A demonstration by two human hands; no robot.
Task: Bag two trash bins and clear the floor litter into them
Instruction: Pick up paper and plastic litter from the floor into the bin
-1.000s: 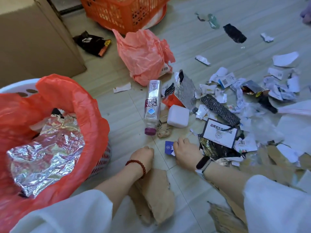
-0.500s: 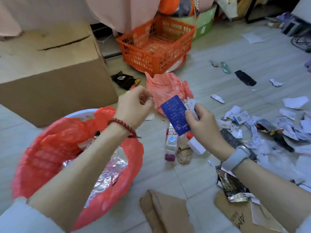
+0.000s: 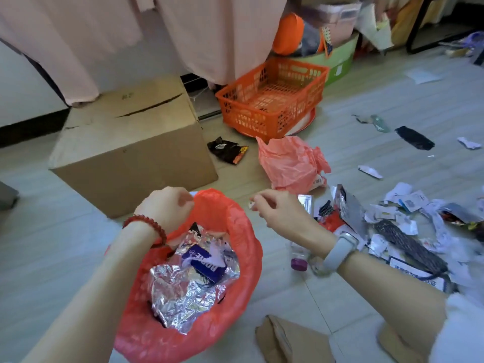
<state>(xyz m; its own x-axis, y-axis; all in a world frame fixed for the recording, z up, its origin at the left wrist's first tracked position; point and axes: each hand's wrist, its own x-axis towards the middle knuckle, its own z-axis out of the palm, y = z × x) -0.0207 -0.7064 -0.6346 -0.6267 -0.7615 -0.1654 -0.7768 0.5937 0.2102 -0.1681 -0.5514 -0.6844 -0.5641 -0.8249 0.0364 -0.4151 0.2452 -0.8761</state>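
Note:
A bin lined with a red bag (image 3: 246, 231) stands on the floor at lower centre. Crumpled silver foil (image 3: 183, 292) and a blue packet (image 3: 207, 260) lie inside it. My left hand (image 3: 167, 208) hovers over the bin's far rim with its fingers curled and nothing visible in them. My right hand (image 3: 272, 208) hangs just right of the rim and pinches a small white scrap (image 3: 252, 204) at its fingertips. A loose pink bag (image 3: 290, 163) lies crumpled on the floor behind. Paper scraps and wrappers (image 3: 408, 226) are heaped at the right.
A cardboard box (image 3: 131, 142) stands behind the bin, with an orange basket (image 3: 272, 100) to its right. A black wrapper (image 3: 227, 150) lies between them. A small bottle (image 3: 298, 258) lies under my right wrist. Torn cardboard (image 3: 288, 339) lies at the bottom.
Both hands rose from the floor and moved over the bin. The blue packet left my right hand and now lies in the bin on the foil.

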